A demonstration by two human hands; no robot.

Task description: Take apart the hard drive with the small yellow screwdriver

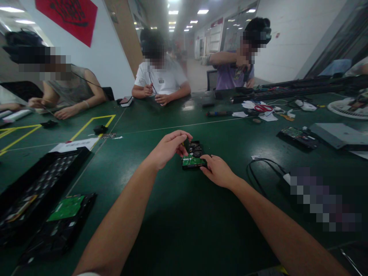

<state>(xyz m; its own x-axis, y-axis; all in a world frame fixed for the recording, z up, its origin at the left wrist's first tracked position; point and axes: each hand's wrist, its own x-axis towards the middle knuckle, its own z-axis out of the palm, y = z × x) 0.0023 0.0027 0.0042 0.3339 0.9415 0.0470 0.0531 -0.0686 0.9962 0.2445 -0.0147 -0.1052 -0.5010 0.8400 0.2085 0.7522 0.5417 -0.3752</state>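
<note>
On the green table ahead of me lies a hard drive (193, 161), its green circuit board facing up and dark round parts at its far end. My left hand (174, 145) is closed over the board around a small dark upright tool, which looks like a screwdriver (186, 144). Its tip is too small to make out. Gripping the drive's right edge, my right hand (218, 170) has its thumb at the near corner and its fingers along the side.
At left lie a black slotted tray (43, 180) and another hard drive (60, 222). To the right are a third drive (299, 137), a grey metal case (340, 134) and a black cable (258, 161). Several people sit across the table, near a loose pile of papers and wires (266, 109).
</note>
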